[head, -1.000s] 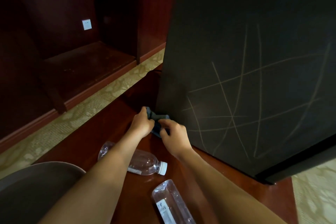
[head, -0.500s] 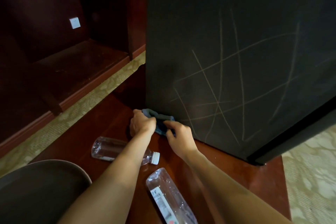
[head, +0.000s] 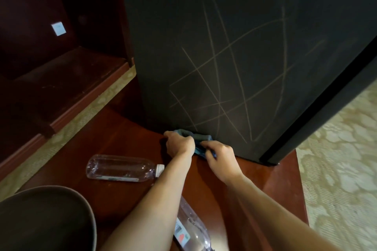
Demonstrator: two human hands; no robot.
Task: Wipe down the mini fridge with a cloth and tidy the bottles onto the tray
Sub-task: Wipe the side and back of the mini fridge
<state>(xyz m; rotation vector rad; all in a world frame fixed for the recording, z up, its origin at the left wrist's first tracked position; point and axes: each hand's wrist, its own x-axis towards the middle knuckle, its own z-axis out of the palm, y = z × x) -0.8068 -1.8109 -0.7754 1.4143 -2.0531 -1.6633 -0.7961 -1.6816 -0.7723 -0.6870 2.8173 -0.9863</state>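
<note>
Both hands grip a blue cloth (head: 201, 141) bunched at the foot of the black fridge (head: 234, 51), where its side meets the counter (head: 114, 140). Left hand (head: 179, 144) fingers curl over the cloth's left end; right hand (head: 220, 158) pinches the right end. Pale crossing lines mark the fridge side above. One bottle (head: 122, 168) lies on its side left of the arms, cap toward the left forearm. Second bottle (head: 193, 232) lies partly under that forearm. Dark tray (head: 81, 206) rim sits at the counter's near-left. Bare counter shows between the first bottle and the fridge.
</note>
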